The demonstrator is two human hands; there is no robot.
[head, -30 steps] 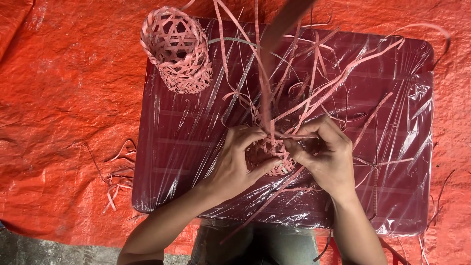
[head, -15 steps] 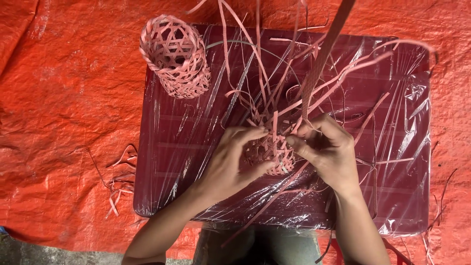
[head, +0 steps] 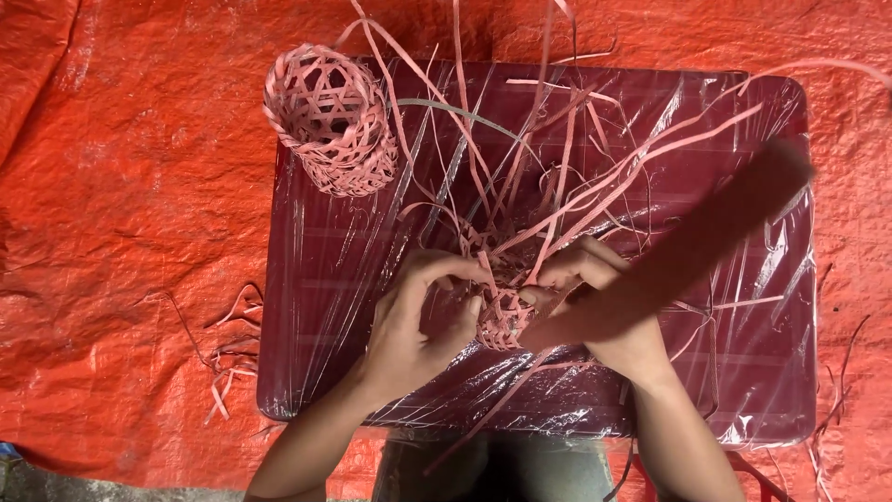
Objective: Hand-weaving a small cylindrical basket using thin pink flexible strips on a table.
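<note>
1. My left hand [head: 413,321] and right hand [head: 595,302] both pinch the small woven piece [head: 502,316] mid-table, fingers curled shut.
2. A finished pink basket [head: 330,121] lies at the table's [head: 316,279] far-left corner.

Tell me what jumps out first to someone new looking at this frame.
Mid-frame, the left hand and right hand pinch a small pink woven piece, its loose strips fanning up over the dark red plastic-wrapped table. A finished pink woven basket lies on its side at the table's upper left corner. A blurred dark strip cuts diagonally over the right hand, and orange tarp fills the surround.
</note>
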